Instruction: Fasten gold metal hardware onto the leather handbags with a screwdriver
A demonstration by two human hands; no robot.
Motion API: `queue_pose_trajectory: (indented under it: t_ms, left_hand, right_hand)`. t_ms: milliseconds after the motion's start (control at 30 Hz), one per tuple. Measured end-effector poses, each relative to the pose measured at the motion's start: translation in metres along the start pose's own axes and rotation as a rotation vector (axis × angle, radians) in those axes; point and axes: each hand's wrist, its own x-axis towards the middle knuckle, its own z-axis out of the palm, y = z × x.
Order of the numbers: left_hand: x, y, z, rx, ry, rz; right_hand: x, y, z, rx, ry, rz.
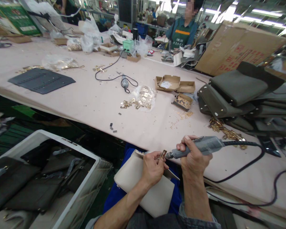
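Note:
My right hand (195, 156) is wrapped round a grey corded electric screwdriver (202, 146), its tip pointing left. Between the fingertips of my left hand (153, 168) is a small gold metal buckle plate (163, 155), close to the screwdriver's tip; whether they touch I cannot tell. A cream leather bag (157, 197) rests on my lap beneath both hands. The left palm hides part of the bag.
On the table (90, 105) lie a bag of gold fittings (145, 95), a small box of screws (183, 101) and a second screwdriver (125, 82). Dark bags (240, 89) are piled right. A white crate (69, 143) holds bags left. A person (184, 31) stands across.

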Motion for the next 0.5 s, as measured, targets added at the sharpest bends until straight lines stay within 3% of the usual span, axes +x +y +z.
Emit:
queue_pose_trajectory:
  t_ms: [333,500]
  left_hand:
    - [0.000,0.002,0.001,-0.010,0.000,-0.020]
    - [0.000,0.006,-0.001,-0.032,-0.029,-0.025]
  right_hand:
    - [-0.013,-0.003,0.003,-0.014,-0.036,-0.046]
    - [-0.031,-0.010,0.005,-0.107,-0.144,-0.129]
